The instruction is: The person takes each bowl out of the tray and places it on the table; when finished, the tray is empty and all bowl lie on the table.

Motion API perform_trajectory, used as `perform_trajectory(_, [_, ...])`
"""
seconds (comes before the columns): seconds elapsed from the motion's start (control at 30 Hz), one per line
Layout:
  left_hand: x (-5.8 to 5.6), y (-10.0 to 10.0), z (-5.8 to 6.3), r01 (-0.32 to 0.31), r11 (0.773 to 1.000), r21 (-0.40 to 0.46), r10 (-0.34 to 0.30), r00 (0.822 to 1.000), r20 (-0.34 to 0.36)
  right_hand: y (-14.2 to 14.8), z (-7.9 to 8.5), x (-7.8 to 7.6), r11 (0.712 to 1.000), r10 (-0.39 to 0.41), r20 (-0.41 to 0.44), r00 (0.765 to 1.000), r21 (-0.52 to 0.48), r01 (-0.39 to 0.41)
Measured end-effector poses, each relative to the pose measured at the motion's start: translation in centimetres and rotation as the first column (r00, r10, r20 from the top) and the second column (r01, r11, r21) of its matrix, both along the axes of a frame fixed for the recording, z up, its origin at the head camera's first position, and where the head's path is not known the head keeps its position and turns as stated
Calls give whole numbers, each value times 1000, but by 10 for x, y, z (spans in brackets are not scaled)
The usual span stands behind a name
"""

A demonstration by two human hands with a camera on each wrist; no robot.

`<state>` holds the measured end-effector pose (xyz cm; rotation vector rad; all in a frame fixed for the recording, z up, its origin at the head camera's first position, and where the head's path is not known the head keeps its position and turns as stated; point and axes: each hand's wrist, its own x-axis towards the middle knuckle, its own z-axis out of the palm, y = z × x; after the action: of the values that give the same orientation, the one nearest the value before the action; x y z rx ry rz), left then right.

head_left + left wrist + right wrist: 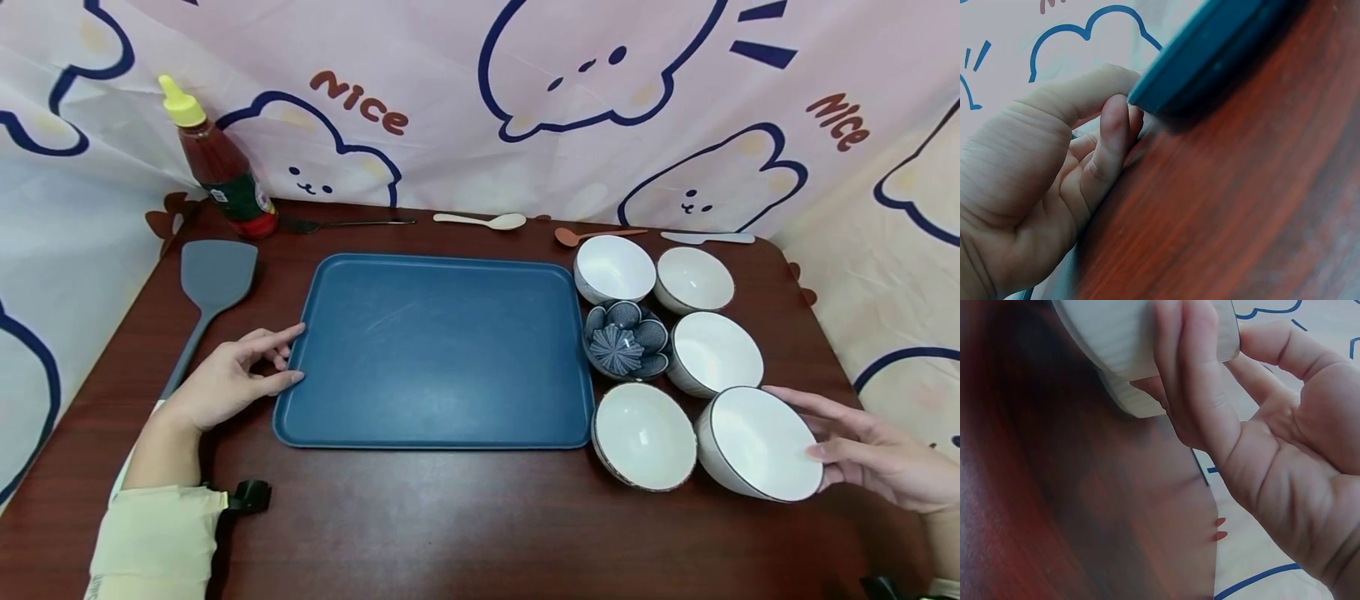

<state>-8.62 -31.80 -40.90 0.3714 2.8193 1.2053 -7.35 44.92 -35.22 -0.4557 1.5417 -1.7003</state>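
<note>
At the left edge of the blue tray (450,358), my left hand (232,379) has its thumb and fingertips on the rim. In the left wrist view the thumb lies against the rim (1175,69) and curled fingers (1113,128) meet it from below. My right hand (873,446) grips a white bowl (761,442) with a dark rim, thumb at the rim and fingers around the outer wall. From the right wrist view, several fingers (1197,375) press the bowl's side (1116,337). The bowl appears slightly tilted.
White bowls (645,437) and a dark patterned bowl (626,342) stand right of the tray. A grey spatula (217,271) and sauce bottle (228,171) are left. Along the back lie a black fork (352,223), white spoon (487,221), brown spoon (577,237) and white knife (708,238).
</note>
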Motion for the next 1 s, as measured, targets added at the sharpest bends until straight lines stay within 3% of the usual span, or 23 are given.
perform_trajectory(0.17, [-3, 0, 1, -3, 1000, -12, 2, 1000, -15, 0, -4, 2, 1000, 16, 57, 998, 8, -16])
perform_trajectory(0.5, [-6, 1, 2, 3, 1000, -23, -3, 1000, -2, 2, -16, 7, 999, 25, 57, 998, 28, -27])
perform_trajectory(0.6, [-5, -2, 2, 5, 1000, -22, -5, 1000, -5, 1, -19, 8, 998, 20, 6, 1000, 54, -20])
perform_trajectory(0.77, [-4, -8, 3, -3, 1000, -20, 4, 1000, 24, -2, -22, 14, 986, -67, -77, 995, 145, 78])
perform_trajectory(0.83, [-4, -9, 5, -5, 1000, -9, 6, 998, 62, -3, -22, 18, 976, -94, -140, 986, 182, 119])
perform_trajectory(0.9, [-3, -10, 10, -8, 1000, 7, 7, 994, 106, -4, -19, 21, 946, -131, -224, 966, 263, 189])
perform_trajectory(1.0, [-5, -12, 24, -36, 999, -32, 40, 990, 135, -11, -9, 21, 866, -177, -393, 903, 374, 332])
